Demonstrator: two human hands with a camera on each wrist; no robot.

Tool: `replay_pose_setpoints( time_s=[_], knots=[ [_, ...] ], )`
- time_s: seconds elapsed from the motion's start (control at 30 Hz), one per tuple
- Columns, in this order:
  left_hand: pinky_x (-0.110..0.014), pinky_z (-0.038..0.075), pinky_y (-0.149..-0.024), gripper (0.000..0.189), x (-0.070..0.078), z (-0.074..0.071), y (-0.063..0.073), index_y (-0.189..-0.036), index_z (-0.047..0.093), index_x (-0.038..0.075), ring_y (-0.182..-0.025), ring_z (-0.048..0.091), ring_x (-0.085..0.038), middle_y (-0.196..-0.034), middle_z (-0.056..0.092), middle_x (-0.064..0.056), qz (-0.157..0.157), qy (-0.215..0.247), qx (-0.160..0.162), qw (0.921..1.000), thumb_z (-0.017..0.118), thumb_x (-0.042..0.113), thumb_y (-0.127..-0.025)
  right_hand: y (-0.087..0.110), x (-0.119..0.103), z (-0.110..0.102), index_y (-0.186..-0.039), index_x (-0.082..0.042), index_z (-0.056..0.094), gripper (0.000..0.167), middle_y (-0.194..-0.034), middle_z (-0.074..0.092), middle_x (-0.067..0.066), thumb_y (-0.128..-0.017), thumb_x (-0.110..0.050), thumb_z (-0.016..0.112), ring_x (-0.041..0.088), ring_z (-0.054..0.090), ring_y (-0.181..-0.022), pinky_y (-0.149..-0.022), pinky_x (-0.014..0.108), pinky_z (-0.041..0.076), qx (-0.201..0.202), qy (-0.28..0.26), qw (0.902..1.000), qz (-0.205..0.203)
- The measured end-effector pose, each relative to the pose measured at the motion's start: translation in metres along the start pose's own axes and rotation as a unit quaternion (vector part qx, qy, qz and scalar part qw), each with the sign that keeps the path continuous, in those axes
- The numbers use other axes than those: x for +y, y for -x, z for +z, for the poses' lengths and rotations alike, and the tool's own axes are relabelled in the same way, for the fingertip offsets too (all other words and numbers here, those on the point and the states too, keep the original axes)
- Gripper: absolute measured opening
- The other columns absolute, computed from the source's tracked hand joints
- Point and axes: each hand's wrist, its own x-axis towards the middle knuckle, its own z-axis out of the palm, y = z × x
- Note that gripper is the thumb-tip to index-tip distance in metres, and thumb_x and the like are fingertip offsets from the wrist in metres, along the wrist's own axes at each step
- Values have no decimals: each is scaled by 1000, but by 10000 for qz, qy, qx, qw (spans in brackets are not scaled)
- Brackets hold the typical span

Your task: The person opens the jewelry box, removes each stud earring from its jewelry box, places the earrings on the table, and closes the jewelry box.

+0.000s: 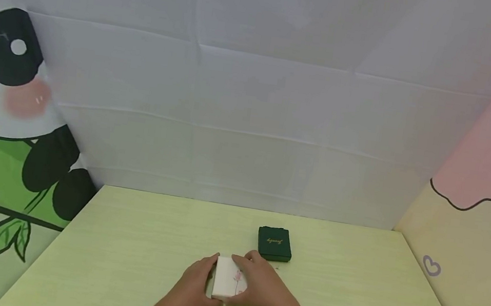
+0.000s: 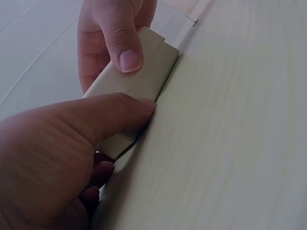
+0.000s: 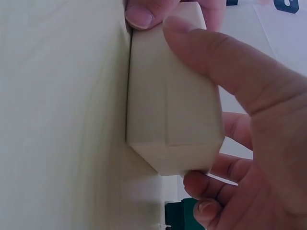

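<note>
A small white box (image 1: 225,277) with a pink flower print on its top sits on the table near the person. Its left side is gripped by my left hand (image 1: 196,283), thumb along the near side. My right hand (image 1: 262,288) holds the right part, its thumb also on the near side and its fingers over the far side. In the left wrist view, both thumbs lie along one long side of the white box (image 2: 156,60). The right wrist view shows a seam running along that side of the white box (image 3: 168,105).
Just beyond my right hand lies a dark green box (image 1: 275,244) with gold lettering. A tiny thin item (image 1: 277,268), too small to identify, lies near it on the pale yellow table (image 1: 131,241). White sheeting (image 1: 244,163) stands behind, with printed cartoon panels at both sides.
</note>
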Motion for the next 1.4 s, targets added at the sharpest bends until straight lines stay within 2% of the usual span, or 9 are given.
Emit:
replay_pose_setpoints(
  time_s=[0.4,0.73,1.1,1.4],
  knots=[
    [-59,39,-108,107,4,-3,2,-155,35,-5,-135,46,-36,-150,48,-18,-25,50,-25,10000,90,34,-72,-4,2,2,-146,-14,58,101,-116,53,-3,-61,-48,98,8,51,-92,-83,26,48,-207,178,9996,58],
    [-59,39,-108,108,3,-3,2,-156,34,-3,-135,46,-35,-150,48,-16,-28,17,2,10000,90,34,-71,-5,2,3,-147,-14,57,102,-116,53,-3,-62,-52,97,8,50,-92,-83,26,48,-283,309,9991,46],
    [-60,38,-109,108,2,-4,0,-156,34,-4,-136,45,-37,-151,47,-18,-67,54,-25,10000,90,33,-71,-3,6,6,-151,-15,55,104,-119,53,-4,-64,-55,95,10,50,-98,-88,28,48,-123,337,9993,-36],
    [-61,38,-108,108,3,-1,1,-156,34,-4,-135,45,-38,-150,47,-17,-34,105,-54,9999,90,31,-70,3,6,6,-152,-15,53,107,-125,56,-2,-64,-60,92,14,53,-104,-94,35,49,-69,498,9987,33]
  ],
)
